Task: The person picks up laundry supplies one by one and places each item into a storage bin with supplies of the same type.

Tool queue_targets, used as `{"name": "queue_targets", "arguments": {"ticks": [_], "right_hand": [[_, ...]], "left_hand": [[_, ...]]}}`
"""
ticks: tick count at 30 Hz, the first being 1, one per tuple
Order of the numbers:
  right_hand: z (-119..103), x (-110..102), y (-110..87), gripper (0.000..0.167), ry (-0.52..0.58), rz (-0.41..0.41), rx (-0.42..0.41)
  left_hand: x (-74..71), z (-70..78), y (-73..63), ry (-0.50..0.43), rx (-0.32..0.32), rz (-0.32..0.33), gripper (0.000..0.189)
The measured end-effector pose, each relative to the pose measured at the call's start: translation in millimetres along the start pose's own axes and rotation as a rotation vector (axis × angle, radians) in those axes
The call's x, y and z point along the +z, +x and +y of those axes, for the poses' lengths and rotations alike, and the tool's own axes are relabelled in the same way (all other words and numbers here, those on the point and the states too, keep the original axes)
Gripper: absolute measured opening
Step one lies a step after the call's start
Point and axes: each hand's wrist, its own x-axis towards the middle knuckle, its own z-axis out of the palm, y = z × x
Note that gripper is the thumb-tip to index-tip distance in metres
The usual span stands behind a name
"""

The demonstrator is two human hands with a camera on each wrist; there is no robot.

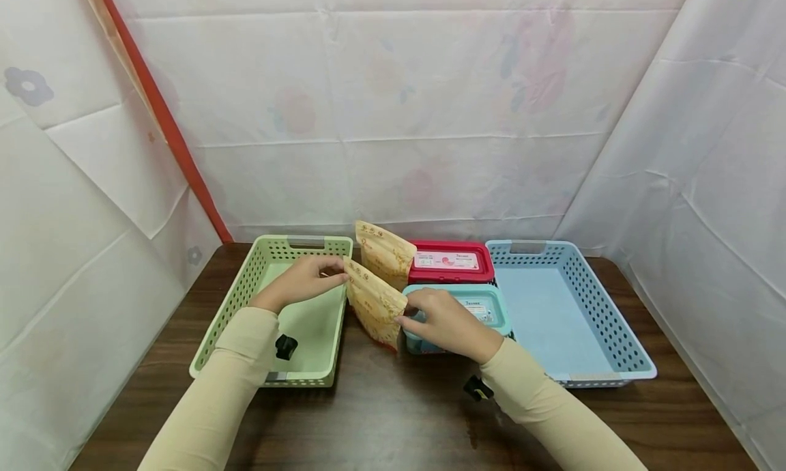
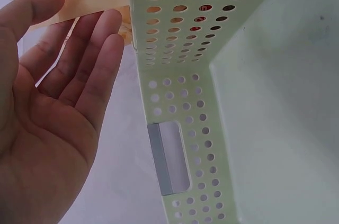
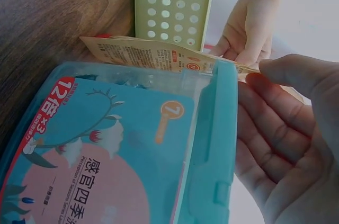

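The front flat cream-gold pouch [image 1: 376,304] bears yellow ginkgo leaves; the turquoise-lidded plastic box [image 3: 106,150], white flowers on blue and pink. One perforated plastic basket [image 1: 310,327] is pale green.

Faintly patterned white sheeting [image 1: 430,82] around a dark wood-grain table [image 1: 381,423]

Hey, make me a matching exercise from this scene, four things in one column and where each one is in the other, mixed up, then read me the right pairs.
Things:
1. Front pouch
2. Red-lidded box
3. Green basket
4. Blue basket

Places:
A. Farthest right of the containers
B. Pinched between the left hand and the right hand
C. Farthest left of the containers
D. Just behind the teal-lidded box

Right pairs: 1-B, 2-D, 3-C, 4-A.
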Motion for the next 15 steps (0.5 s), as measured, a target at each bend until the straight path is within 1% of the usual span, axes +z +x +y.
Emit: {"name": "queue_targets", "arguments": {"ticks": [3, 10, 15], "right_hand": [[0.4, 0.6, 0.3, 0.016, 0.004, 0.010, -0.011], [-2.5, -1.5, 1.0, 0.014, 0.011, -0.001, -0.005], [-1.8, -3.2, 1.7, 0.014, 0.016, 0.010, -0.001]], "left_hand": [[0.0, 1.2, 0.2, -0.001, -0.009, 0.000, 0.014], [-0.3, 4.2, -0.8, 0.005, -0.008, 0.010, 0.014], [-0.7, 5.7, -1.2, 0.000, -0.010, 0.007, 0.015]]}}
